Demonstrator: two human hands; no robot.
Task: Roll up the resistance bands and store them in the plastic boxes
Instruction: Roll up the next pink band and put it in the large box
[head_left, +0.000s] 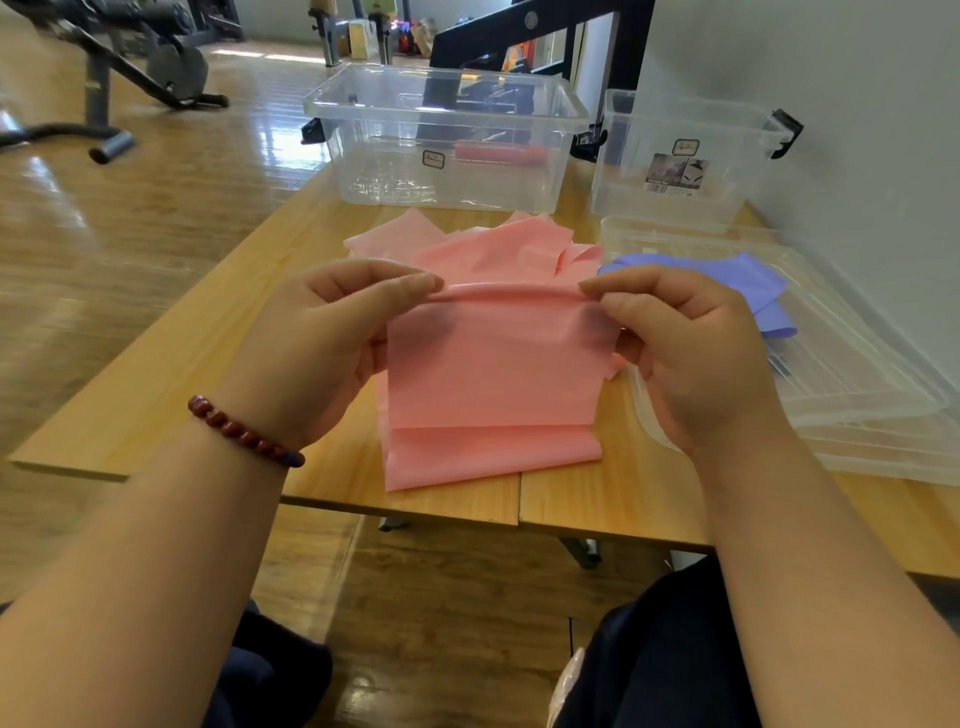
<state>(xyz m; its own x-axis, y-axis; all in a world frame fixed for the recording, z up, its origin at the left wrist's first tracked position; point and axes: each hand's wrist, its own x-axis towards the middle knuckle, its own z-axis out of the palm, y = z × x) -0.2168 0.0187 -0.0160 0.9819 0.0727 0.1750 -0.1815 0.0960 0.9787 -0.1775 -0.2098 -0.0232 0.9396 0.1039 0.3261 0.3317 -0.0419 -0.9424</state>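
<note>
Fingers (415, 285) of the left hand (322, 338) and right hand (691, 353) pinch the rolled top edge of the pink band (493, 374). The roll's axis runs left to right between them, and the sheet hangs below onto the table (171, 395). Beyond the fingertips stand a large clear box (447, 88) and a smaller clear box (675, 202). To their right, a purple band (727, 283) lies on clear lids (857, 395).

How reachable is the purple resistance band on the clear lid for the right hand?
Probably yes, once freed: the right hand pinches the flat pink resistance band. The flat purple resistance band lies just beyond it on the clear plastic lid, nothing between.
</note>
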